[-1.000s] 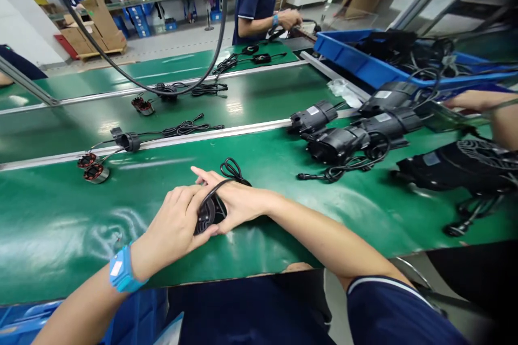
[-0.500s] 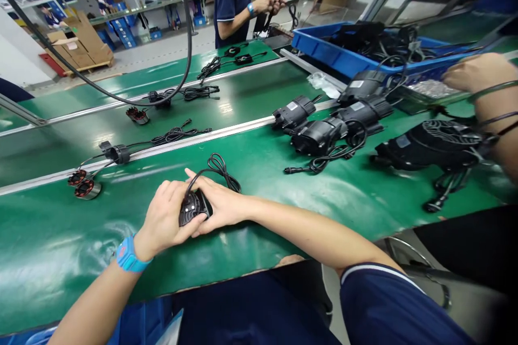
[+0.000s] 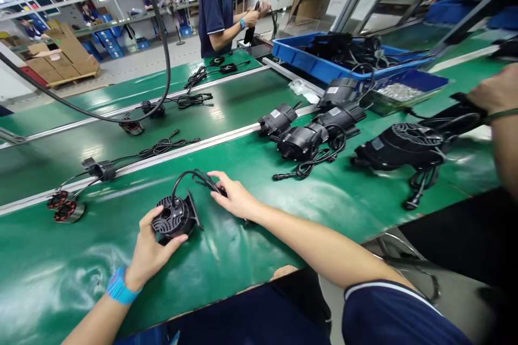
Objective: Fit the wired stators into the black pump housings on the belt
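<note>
A round black ribbed pump housing (image 3: 175, 219), with a flat plate on its right side, is on the green bench in front of me. My left hand (image 3: 150, 245) grips it, thumb on the near side and fingers on the far left. From its top a black cable (image 3: 202, 177) loops over to the right. My right hand (image 3: 235, 198) closes around the coiled part of that cable, thumb and index finger on either side; its other fingers are partly hidden.
Several black pump units (image 3: 301, 140) with cables lie right of my hands. Behind them stand a blue bin (image 3: 311, 62) of black parts and a tray of small pieces (image 3: 399, 91). Copper-wound stators (image 3: 69, 212) lie left. A co-worker's hand (image 3: 499, 89) is at far right.
My right hand has left the housing and moved right onto the cable coil. The left hand still holds the housing, now more exposed. The co-worker's hand at right has shifted closer to the bench.
</note>
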